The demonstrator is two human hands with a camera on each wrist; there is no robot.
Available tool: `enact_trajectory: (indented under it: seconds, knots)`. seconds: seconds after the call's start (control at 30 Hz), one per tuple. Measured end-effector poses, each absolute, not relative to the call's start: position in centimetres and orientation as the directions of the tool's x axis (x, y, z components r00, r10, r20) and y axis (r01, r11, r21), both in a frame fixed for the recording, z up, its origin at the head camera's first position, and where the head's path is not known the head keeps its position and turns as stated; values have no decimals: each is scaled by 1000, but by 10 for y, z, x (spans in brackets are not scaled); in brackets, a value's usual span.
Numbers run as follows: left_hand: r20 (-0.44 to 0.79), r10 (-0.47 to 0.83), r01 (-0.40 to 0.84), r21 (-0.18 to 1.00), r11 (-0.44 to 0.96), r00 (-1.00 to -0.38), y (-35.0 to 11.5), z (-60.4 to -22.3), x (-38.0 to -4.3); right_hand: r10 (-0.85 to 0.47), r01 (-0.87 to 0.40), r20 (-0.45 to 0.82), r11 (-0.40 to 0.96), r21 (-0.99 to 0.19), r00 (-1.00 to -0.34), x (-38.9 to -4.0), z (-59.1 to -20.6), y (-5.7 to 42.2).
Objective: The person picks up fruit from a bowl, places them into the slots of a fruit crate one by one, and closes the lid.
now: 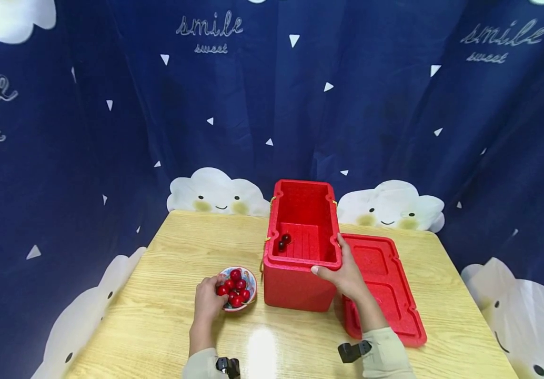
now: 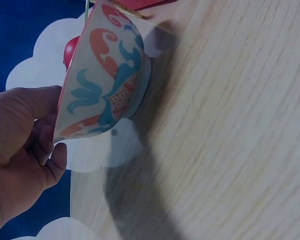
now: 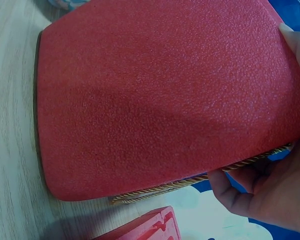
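Observation:
My left hand [image 1: 209,300] reaches over the near-left rim of a small patterned bowl [image 2: 105,75]. Its thumb and fingers close around a red cherry [image 1: 222,290] at the bowl's left side; the fingertips are partly hidden in the wrist view. Several more cherries [image 1: 235,275] fill the bowl. With my right hand [image 1: 348,276] I grip the near-right corner of a deep red box [image 1: 298,287], thumb on the front rim and fingers along the right side. Two dark cherries [image 1: 282,245] lie inside on the box's floor, toward the left wall.
A red lid [image 1: 385,284] lies flat on the wooden table [image 1: 172,252], right of the box. Gold cord [image 3: 160,189] runs along the box's side. Behind the table hangs a dark blue curtain [image 1: 253,105] with clouds and white triangles.

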State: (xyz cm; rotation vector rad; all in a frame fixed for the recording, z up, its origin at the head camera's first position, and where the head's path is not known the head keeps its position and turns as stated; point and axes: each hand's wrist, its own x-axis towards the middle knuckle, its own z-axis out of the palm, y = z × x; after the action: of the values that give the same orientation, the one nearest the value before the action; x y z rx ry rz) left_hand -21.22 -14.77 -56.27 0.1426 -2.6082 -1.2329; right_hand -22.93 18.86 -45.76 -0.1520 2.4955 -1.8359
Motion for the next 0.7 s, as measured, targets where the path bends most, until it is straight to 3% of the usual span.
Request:
enact_trajectory:
  seconds: [0.2, 0.53, 0.7]
  knots:
    - [172, -236, 4, 816, 579, -956, -146, -562, -211, -96, -75, 48, 301, -951, -994, -232, -464, 191]
    - [189, -298, 12, 860, 511, -936, -139, -550, -203, -114, -46, 15, 278, -960, -993, -217, -436, 183]
    - [173, -306, 8, 882, 472, -936, -139, -543, -202, -108, -43, 13, 276, -960, -994, -224, -447, 186]
